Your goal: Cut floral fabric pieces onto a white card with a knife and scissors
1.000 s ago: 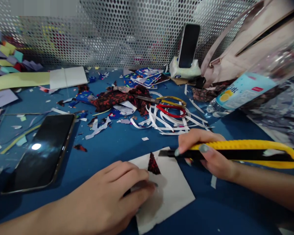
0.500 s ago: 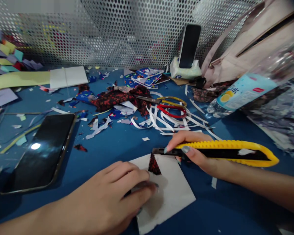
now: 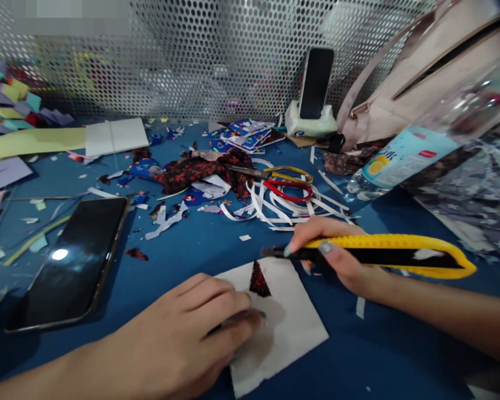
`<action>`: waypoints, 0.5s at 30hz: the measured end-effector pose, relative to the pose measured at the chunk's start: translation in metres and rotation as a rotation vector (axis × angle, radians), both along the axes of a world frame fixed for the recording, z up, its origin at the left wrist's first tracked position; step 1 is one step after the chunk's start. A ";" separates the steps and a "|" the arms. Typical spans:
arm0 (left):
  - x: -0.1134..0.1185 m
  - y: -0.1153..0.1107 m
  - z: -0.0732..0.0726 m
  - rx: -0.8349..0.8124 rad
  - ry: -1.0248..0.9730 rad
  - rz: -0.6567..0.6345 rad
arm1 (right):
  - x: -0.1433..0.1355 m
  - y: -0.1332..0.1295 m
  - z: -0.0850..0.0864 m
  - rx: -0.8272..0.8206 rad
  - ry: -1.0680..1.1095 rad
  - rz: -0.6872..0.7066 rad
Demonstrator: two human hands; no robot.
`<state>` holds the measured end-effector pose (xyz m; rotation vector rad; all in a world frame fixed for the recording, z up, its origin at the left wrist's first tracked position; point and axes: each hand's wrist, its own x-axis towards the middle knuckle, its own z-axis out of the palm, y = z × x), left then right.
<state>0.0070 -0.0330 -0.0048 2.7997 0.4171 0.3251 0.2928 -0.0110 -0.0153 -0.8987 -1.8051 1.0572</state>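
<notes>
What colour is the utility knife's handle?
Yellow with a black middle on the utility knife, clearest in the head view.

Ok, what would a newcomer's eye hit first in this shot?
Probably the yellow knife in the right hand, its blade end over the top of the white sheet. Next, the dark red triangle on that sheet, by the left hand. Then the red-handled scissors among white strips behind.

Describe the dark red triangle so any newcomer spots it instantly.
On the blue table, find the white sheet under the left hand. The triangle lies near the sheet's far edge; unlike the dark scrap beside the flat phone, it sits on white.
</notes>
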 end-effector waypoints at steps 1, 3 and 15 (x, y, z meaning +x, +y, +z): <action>-0.001 0.002 0.000 0.029 -0.002 -0.015 | 0.001 0.001 -0.001 0.019 0.039 -0.041; -0.003 0.007 0.001 0.075 -0.019 -0.033 | 0.001 0.004 -0.004 0.051 0.082 -0.118; -0.018 0.029 -0.003 0.091 -0.077 0.223 | -0.003 -0.003 0.002 -0.087 -0.001 0.142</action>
